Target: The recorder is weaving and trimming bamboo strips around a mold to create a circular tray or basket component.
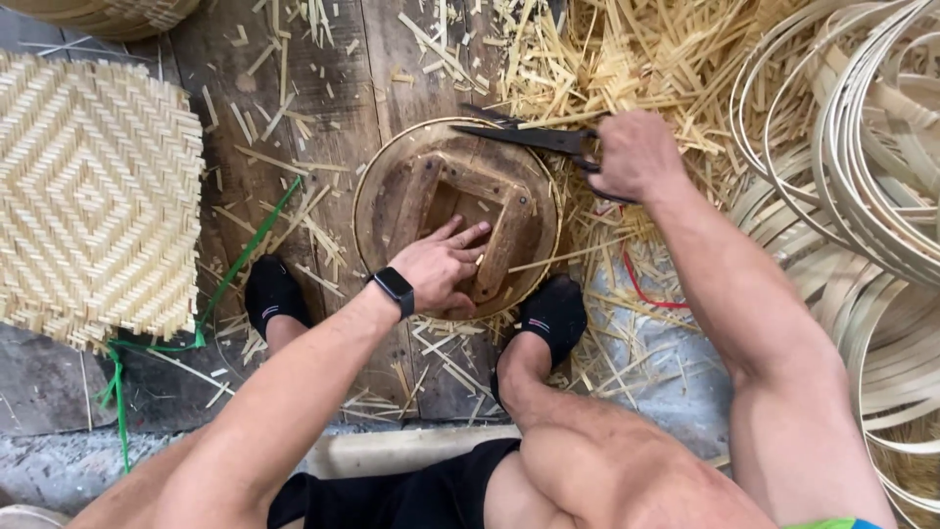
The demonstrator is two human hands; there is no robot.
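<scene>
My left hand (443, 264), with a black watch on its wrist, presses flat with spread fingers on a round wooden form (392, 191) that carries a square wooden frame on top. A thin bamboo hoop rings the form. My right hand (634, 155) grips dark metal shears (524, 135) whose blades point left over the form's far edge. Both feet in black socks rest on the floor beside the form, the left foot (272, 294) and the right foot (553, 318).
A square woven bamboo mat (93, 196) lies at the left. Coiled bamboo hoops (862, 147) pile up at the right. Cut bamboo scraps (607, 59) litter the wooden boards. A green strap (230, 269) and a red cord (646, 292) lie on the floor.
</scene>
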